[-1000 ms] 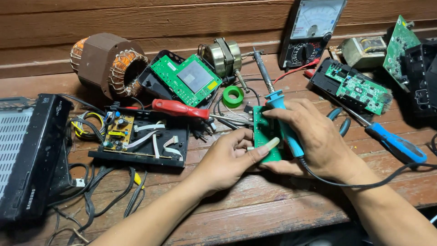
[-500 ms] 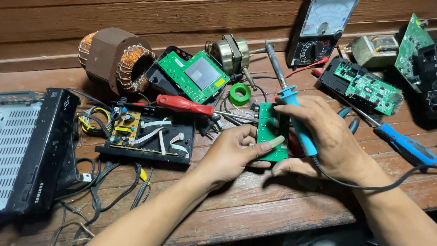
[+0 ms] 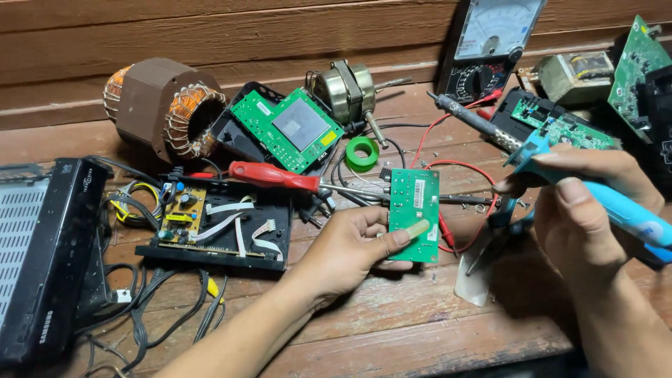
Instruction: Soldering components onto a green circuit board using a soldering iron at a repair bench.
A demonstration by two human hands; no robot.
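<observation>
**Hot iron near board, loose pinch grip**

Left hand (image 3: 350, 255) clamped on the small green board (image 3: 414, 213): thumb across its lower face, fingers behind. Board is lifted off the table (image 3: 392, 329), centre frame, just at 3 o'clock of the black tray (image 3: 217, 227).

Right hand (image 3: 584, 210) closed around the blue iron (image 3: 616, 210), held apart from the board, at 3 o'clock of it. Hands not touching.

Orientation:
- Board: long axis runs 12–6, face toward the camera, slightly tilted; top edge points at the green tape roll (image 3: 362, 152).
- Iron: long axis runs roughly 10–4, tip end toward 10 o'clock, up past the red leads (image 3: 455, 168). Cannot tell exactly where the tip ends among the clutter.

Risks, as I judge them:
- Board held at one edge only; pressure from the iron could pivot it or push it out of the pinch.
- Thumb sits on the board face, so a slip of the tip lands on skin.
- Iron barrel passes close over the red leads; contact would melt insulation.
- Red screwdriver (image 3: 273, 175) and loose wires sit under the work area; a dropped board lands on metal.
</observation>
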